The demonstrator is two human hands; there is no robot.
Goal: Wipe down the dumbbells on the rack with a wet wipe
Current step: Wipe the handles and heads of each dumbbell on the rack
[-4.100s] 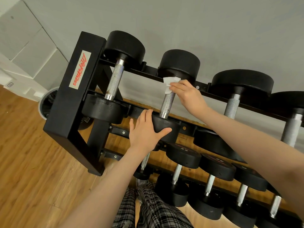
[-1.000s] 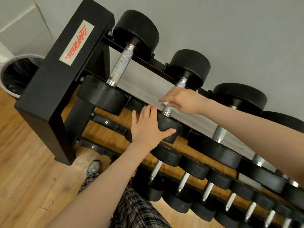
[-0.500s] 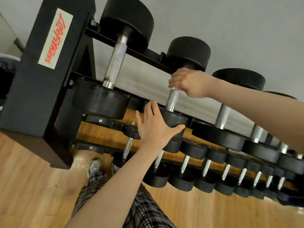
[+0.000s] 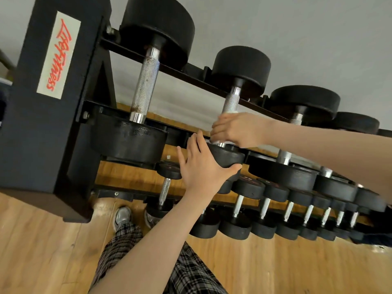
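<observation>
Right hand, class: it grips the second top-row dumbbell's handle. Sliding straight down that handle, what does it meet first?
The right hand would likely meet the dumbbell's near head, already just below its fingers.

Both forearms are bare to the edge of the view, with no sleeve, watch or ring visible on the left hand [image 4: 202,166] or the right hand [image 4: 235,129]. The legs wear loose trousers [image 4: 186,272] in a black, white and grey plaid check. 2 grey sneakers show below: the left sneaker [image 4: 122,216] with a pale toe cap, the right sneaker [image 4: 149,218] mostly hidden.
</observation>
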